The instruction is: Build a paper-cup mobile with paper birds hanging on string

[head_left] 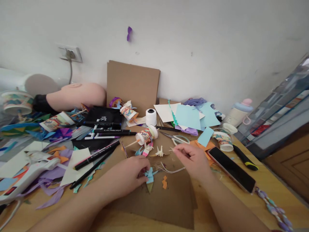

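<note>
My left hand (130, 175) rests on a brown cardboard sheet (166, 199), its fingers curled and pinched on a small light-blue folded paper piece (149, 175). My right hand (193, 159) hovers a little to the right, thumb and fingers pinched together on a thin pale thread or strip (172, 170) that trails down onto the cardboard. Between and beyond the hands lie small folded paper cranes (159, 150) and a patterned paper cup on its side (146, 134). Orange paper scraps (164, 182) lie beside the blue piece.
Scissors (178, 138), a white thread spool (151, 116), light-blue sheets (190, 116), black markers (96, 158), a glue gun (29, 172) at left, a phone (230, 168) and a paper cup (224, 141) at right. A cardboard panel (132, 85) leans on the wall.
</note>
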A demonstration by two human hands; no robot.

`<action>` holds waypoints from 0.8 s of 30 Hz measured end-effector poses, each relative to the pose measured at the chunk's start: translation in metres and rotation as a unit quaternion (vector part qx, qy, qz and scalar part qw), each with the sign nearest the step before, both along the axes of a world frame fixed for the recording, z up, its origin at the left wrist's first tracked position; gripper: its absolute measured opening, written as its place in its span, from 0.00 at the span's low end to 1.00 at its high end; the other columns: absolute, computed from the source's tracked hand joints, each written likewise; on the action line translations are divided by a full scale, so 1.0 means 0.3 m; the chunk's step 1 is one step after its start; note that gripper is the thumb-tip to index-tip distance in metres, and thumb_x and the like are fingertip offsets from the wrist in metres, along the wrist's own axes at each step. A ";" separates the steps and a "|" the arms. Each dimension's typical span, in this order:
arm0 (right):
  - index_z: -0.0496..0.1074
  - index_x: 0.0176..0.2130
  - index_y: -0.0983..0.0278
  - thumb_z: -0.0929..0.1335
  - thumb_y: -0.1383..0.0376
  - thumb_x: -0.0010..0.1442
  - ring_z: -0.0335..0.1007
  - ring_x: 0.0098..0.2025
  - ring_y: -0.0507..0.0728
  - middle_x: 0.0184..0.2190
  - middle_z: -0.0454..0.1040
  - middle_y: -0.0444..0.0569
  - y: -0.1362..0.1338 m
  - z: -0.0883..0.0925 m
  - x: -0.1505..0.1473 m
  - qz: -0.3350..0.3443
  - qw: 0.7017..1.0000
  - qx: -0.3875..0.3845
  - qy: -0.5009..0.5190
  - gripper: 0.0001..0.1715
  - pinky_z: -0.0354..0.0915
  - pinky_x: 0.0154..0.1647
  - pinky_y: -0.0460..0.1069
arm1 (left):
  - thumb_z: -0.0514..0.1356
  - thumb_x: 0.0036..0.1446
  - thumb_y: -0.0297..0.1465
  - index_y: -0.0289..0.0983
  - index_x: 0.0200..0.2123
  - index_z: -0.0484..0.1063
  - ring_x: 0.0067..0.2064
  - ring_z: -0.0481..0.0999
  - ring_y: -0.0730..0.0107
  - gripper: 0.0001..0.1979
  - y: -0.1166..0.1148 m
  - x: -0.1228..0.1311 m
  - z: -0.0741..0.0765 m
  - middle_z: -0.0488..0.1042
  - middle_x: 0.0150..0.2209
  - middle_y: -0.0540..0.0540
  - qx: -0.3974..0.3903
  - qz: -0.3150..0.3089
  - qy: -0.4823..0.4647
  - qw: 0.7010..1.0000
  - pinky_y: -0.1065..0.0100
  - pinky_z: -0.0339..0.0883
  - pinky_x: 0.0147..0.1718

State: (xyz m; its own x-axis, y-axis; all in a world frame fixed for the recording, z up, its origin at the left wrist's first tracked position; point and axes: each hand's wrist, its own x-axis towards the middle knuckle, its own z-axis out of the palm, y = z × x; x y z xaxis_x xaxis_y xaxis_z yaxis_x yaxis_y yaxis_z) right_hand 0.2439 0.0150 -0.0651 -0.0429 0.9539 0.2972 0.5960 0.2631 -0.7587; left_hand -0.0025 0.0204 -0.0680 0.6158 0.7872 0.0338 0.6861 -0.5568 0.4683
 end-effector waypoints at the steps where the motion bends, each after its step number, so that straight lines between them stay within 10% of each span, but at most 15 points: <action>1: 0.77 0.32 0.61 0.68 0.59 0.61 0.56 0.22 0.51 0.19 0.65 0.40 -0.005 -0.007 -0.007 0.024 0.999 -0.024 -0.016 0.11 0.53 0.24 0.46 | 0.60 0.53 0.25 0.40 0.32 0.75 0.30 0.75 0.67 0.05 0.001 0.003 -0.001 0.77 0.31 0.50 -0.009 -0.010 0.011 1.000 0.71 0.63 0.28; 8: 0.77 0.35 0.60 0.65 0.63 0.64 0.65 0.28 0.51 0.28 0.76 0.42 -0.036 -0.027 -0.071 0.147 0.976 -0.105 -0.122 0.11 0.56 0.30 0.45 | 0.51 0.62 0.24 0.41 0.35 0.75 0.39 0.77 0.66 0.13 0.017 0.022 0.005 0.78 0.37 0.50 0.010 -0.069 0.056 0.996 0.71 0.64 0.35; 17: 0.80 0.35 0.61 0.67 0.66 0.62 0.71 0.31 0.54 0.29 0.80 0.45 -0.029 -0.058 -0.103 0.169 0.965 -0.123 -0.161 0.10 0.56 0.32 0.46 | 0.51 0.66 0.27 0.42 0.42 0.73 0.42 0.77 0.66 0.11 0.033 0.017 -0.046 0.77 0.41 0.49 0.058 -0.078 0.017 0.995 0.69 0.67 0.39; 24: 0.80 0.34 0.61 0.66 0.64 0.62 0.69 0.30 0.54 0.27 0.79 0.46 -0.017 -0.058 -0.117 0.157 0.965 -0.143 -0.155 0.11 0.55 0.30 0.46 | 0.53 0.66 0.31 0.43 0.45 0.74 0.40 0.77 0.69 0.11 -0.011 -0.027 0.007 0.77 0.41 0.48 0.126 -0.058 -0.057 0.989 0.71 0.68 0.40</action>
State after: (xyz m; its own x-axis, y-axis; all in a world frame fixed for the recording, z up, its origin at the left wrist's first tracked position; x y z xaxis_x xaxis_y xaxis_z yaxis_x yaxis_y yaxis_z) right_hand 0.2089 0.0099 -0.0827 -0.3876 0.9204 -0.0501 0.7312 0.2739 -0.6247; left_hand -0.0107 0.0171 -0.0661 0.6817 0.6694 0.2953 0.5617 -0.7375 0.3750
